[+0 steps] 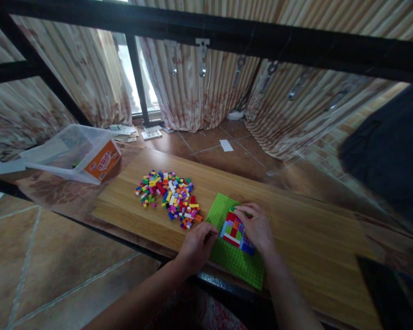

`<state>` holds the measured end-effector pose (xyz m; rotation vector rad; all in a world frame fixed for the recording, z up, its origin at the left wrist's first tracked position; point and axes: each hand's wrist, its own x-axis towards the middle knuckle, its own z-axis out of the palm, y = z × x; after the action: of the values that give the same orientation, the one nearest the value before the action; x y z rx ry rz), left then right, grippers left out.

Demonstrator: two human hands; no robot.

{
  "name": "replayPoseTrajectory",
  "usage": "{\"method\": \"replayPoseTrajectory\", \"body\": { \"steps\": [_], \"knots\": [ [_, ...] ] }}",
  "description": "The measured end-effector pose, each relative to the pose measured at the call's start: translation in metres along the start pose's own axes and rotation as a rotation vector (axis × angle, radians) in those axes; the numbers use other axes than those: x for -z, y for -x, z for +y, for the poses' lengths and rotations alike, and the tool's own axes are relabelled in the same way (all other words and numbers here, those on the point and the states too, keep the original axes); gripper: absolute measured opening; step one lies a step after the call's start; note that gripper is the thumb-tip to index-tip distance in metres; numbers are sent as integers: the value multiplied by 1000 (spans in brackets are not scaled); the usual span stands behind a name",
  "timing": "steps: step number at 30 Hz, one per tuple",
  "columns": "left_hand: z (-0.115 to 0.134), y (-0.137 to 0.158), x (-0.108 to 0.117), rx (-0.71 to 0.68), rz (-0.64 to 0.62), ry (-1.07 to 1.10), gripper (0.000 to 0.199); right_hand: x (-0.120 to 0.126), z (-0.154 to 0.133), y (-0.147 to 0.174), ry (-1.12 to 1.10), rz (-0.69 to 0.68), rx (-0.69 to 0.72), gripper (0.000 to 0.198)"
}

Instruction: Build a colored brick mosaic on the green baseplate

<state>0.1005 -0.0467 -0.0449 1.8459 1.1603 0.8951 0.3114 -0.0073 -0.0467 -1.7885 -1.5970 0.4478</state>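
A green studded baseplate [239, 270] lies on the wooden board, angled toward me. On it sits a block of colourful building bricks [232, 231] in red, orange, green, white, blue and purple, pressed side by side. My right hand [258, 227] reaches over the block from the right, its fingers closed at the far edge beside a small green brick [231, 209]; what is between them is hidden. My left hand [198, 243] is closed in a pinch at the plate's left edge, with a hint of pink at the fingertips too small to name.
Loose bricks in many colours form a pile [172, 195] left of the plate on the wooden board [313, 247]. A clear plastic bin [69, 149] with an orange label stands at the far left. A dark metal bar [227, 32] crosses above, before curtains [206, 87].
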Motion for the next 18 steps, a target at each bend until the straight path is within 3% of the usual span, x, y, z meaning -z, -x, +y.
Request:
{"method": "replayPoseTrajectory", "body": {
  "steps": [7, 18],
  "knots": [
    [-3, 1, -3, -27, 3, 7, 10, 6, -11, -7, 70, -133, 74, 24],
    [-5, 0, -5, -17, -18, 14, 14, 8, -20, -10, 170, -231, 53, 25]
  ]
}}
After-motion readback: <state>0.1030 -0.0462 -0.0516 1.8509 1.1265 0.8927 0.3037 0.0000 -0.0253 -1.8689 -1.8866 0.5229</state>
